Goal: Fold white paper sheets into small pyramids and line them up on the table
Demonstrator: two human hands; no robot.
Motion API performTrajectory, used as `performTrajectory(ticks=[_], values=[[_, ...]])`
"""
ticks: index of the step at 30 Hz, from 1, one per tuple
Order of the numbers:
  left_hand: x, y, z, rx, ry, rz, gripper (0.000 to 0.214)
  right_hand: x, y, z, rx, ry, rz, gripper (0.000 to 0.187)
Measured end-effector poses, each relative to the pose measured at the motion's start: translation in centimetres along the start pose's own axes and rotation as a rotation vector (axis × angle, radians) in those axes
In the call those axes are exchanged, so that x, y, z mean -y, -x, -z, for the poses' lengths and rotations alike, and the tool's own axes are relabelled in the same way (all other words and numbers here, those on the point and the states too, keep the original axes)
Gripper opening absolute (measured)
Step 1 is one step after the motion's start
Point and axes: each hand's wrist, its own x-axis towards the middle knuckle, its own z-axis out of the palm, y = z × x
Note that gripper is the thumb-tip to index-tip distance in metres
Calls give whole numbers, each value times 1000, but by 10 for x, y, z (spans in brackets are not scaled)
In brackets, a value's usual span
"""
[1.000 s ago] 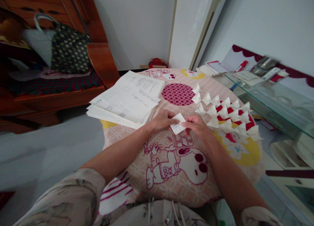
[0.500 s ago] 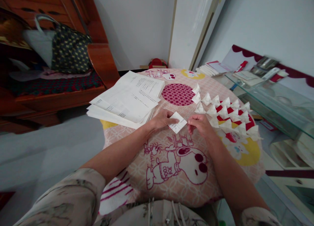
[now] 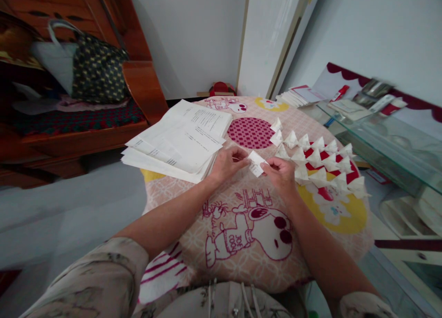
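A small folded square of printed white paper (image 3: 256, 164) is held above the patterned tablecloth (image 3: 193, 226). My right hand (image 3: 281, 173) pinches its right corner between thumb and fingers. At its left edge is my left hand (image 3: 228, 164), thumb and fingertips closed together against the paper. Just left of my left hand lies a stack of printed sheets (image 3: 179, 138). Beyond my right hand stand rows of folded white paper pieces (image 3: 314, 158), pointed at the top.
A glass-topped cabinet (image 3: 386, 138) with a red marker (image 3: 340, 93) on it borders the table on the right. Behind the table stands a pile of papers (image 3: 300, 96). A wooden bench (image 3: 138, 83) holds a dark patterned bag (image 3: 98, 69) on the left.
My right hand has moved left and now grips the folded paper. My left hand's thumb has slid off the paper's face to its left edge. The paper has turned and shifted slightly right.
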Motion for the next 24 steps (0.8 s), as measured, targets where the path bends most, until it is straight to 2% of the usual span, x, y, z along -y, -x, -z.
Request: performTrajectory(ticks=[2, 7, 11, 14, 18, 24], values=[[-2, 2, 1, -45, -38, -9, 15, 0, 1, 1, -54, 120, 90, 22], [-7, 6, -5, 195, 226, 88, 23, 1, 3, -4, -95, 463, 396, 21], [-7, 6, -10, 218, 402, 120, 36, 4, 7, -14, -71, 641, 582, 19], [-6, 5, -9, 175, 437, 169, 39, 6, 10, -18, 2, 653, 638, 15], [-4, 2, -1, 154, 442, 271, 33, 5, 9, -16, 34, 578, 653, 20], [-2, -2, 8, 236, 373, 428, 22, -6, 4, -7, 77, 604, 747, 34]])
